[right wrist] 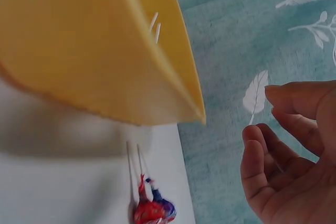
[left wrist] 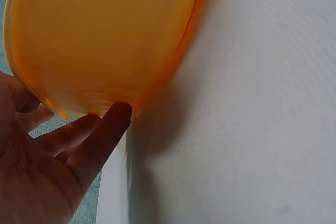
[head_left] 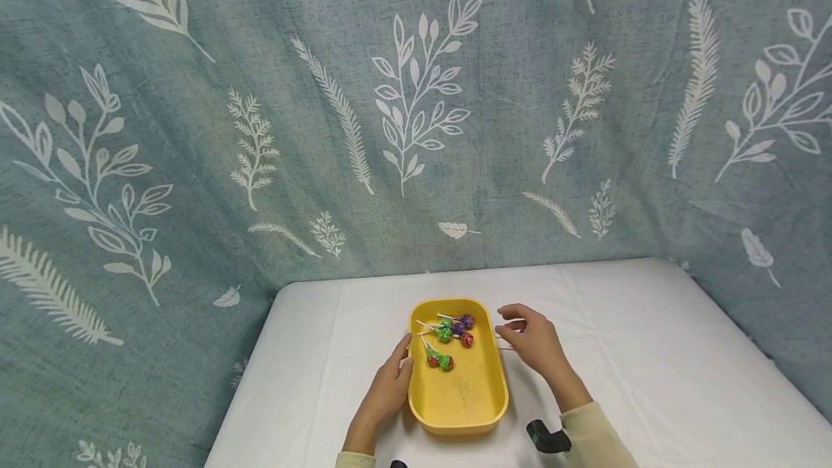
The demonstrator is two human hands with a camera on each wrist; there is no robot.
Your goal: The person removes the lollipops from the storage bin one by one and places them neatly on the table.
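A yellow tray (head_left: pixel 458 410) stands on the white table with several wrapped lollipops inside: green ones (head_left: pixel 445 362), purple ones (head_left: pixel 468 321) and a red one (head_left: pixel 466 339). Along the tray's left wall lies my left hand (head_left: pixel 390 381), its fairly straight fingers touching the outside. My right hand (head_left: pixel 536 341) hovers just right of the tray, fingers loosely bent, thumb and fingertips apart with nothing between them. Below it, a red lollipop (right wrist: pixel 149 213) and a purple lollipop (right wrist: pixel 168 208) lie on the table, their sticks pointing at the tray; in the head view this hand mostly hides them.
A white cloth (head_left: pixel 650 352) covers the table. Behind and beside it hangs a blue-green curtain (head_left: pixel 325 165) with white leaf prints. Near the right sleeve (head_left: pixel 594 435) is a dark curved object (head_left: pixel 548 438).
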